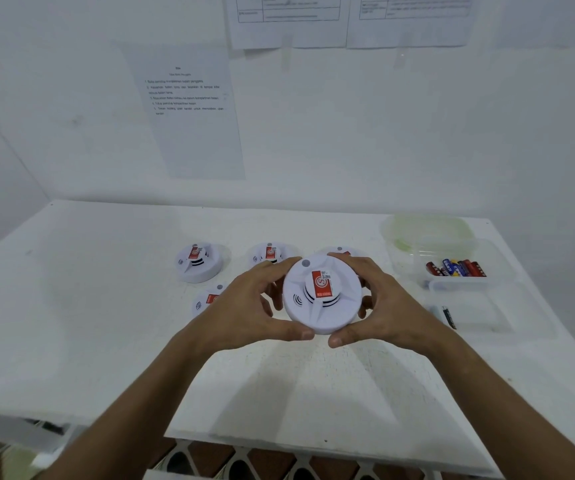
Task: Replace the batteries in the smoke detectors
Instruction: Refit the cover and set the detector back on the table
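I see 2 bare hands holding 1 round white smoke detector (322,294) above a white table (106,323), face up toward the camera. The left hand (255,306) curls around its left rim, thumb at the near edge and fingers wrapped behind the far side. The right hand (379,303) mirrors it on the right rim, thumb tip almost meeting the left thumb below the disc. Both hands are partly closed, gripping only this detector.

I judge the detector to be light, rigid plastic with a smooth, slightly slippery shell, so the rim is the sensible place to hold. Its raised centre carries a red label (321,280) and vent slots that I would avoid squeezing. Opening it probably calls for opposing twists at the rim.

Beyond the left hand lie 3 more detectors, the farthest left at (198,261), with a 4th peeking out behind the right fingers. To the right of the right hand sits a clear plastic container (502,268) holding red and blue batteries (456,268). Nearer, just beside the right wrist, lies 1 dark loose battery (448,317).
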`<state>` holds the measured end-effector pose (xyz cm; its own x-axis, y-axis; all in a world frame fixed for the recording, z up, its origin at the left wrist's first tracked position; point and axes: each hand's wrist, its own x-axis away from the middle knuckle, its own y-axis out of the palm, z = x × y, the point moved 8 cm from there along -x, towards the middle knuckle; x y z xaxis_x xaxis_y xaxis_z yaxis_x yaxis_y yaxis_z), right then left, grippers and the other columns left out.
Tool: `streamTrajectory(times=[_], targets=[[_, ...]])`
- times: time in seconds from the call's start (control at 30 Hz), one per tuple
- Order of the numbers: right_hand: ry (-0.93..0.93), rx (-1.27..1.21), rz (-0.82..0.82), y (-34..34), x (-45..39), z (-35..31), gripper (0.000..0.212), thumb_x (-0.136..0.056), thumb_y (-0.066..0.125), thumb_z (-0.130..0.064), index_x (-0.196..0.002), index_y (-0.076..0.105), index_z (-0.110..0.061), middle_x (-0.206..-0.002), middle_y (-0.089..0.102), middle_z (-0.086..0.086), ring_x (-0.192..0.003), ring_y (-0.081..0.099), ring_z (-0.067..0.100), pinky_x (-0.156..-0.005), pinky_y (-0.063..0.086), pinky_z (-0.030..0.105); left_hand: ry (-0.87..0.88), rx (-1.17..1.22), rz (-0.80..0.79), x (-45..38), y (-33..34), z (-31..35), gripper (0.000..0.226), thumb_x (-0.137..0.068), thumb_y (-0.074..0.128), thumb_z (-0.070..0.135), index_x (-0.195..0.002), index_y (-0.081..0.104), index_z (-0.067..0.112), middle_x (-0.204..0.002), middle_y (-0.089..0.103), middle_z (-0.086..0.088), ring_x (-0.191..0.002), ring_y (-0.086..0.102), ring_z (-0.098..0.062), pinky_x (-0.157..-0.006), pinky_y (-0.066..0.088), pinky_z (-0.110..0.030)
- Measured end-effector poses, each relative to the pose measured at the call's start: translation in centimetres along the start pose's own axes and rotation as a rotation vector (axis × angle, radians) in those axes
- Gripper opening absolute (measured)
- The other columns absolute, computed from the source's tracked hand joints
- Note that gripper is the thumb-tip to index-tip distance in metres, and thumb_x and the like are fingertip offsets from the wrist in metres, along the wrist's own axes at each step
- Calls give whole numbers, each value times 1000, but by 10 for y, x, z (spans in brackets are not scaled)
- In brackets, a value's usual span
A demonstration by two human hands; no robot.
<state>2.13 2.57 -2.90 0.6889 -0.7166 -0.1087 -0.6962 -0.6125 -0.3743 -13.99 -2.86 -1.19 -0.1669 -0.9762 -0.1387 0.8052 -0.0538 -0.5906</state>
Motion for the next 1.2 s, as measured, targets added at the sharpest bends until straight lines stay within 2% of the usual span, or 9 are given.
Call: streamTrajectory(times=[0.2,0.43,0.6,0.77,0.83,1.03,1.2], targets=[[8,-12,-6,3,-2,-1,102,-44,94,-40,-134,46,-47,-133,50,-24,-118,54,9,-78,58,28,7,5,7,1,-3,-1,77,-67,87,38,-129,44,51,-107,58,25,-88,57,-11,-70,54,-19],[18,-8,-10,6,-3,3,104,-47,95,-35,-138,44,-44,-132,49,-27,-118,54,9,-78,57,26,-6,7,-2,1,-3,-6,80,-67,86,38,-134,44,45,-108,59,22,-87,57,-9,-69,54,-19],[39,-9,-7,6,-3,5,115,-46,93,-44,-146,35,-43,-142,43,-25,-127,50,11,-88,58,37,-2,10,0,-1,-3,-6,81,-65,87,39,-131,42,51,-107,58,25,-86,58,-10,-70,56,-22],[27,-26,-4,6,-2,3,106,-52,95,-33,-142,40,-43,-140,47,-25,-126,51,13,-89,58,46,5,13,-11,-2,-2,-4,80,-65,88,38,-128,42,56,-107,58,25,-84,57,-9,-68,56,-23],[28,-28,4,6,-2,6,104,-53,96,-29,-140,41,-44,-138,49,-24,-125,52,13,-89,58,44,-2,20,-19,-2,-2,-6,81,-66,88,36,-130,42,54,-107,59,24,-83,57,-8,-68,55,-22],[36,3,39,9,-5,15,105,-51,98,-29,-138,42,-48,-135,44,-19,-117,54,11,-82,57,26,-28,50,-50,-1,-1,-18,84,-67,87,37,-139,44,44,-107,64,17,-78,55,-10,-68,55,-22],[56,1,43,14,-8,28,100,-55,97,-18,-135,44,-45,-124,52,-27,-108,56,3,-74,50,12,-41,93,-73,-4,5,-28,79,-69,87,34,-135,47,46,-99,63,15,-67,44,-5,-63,48,-20]])
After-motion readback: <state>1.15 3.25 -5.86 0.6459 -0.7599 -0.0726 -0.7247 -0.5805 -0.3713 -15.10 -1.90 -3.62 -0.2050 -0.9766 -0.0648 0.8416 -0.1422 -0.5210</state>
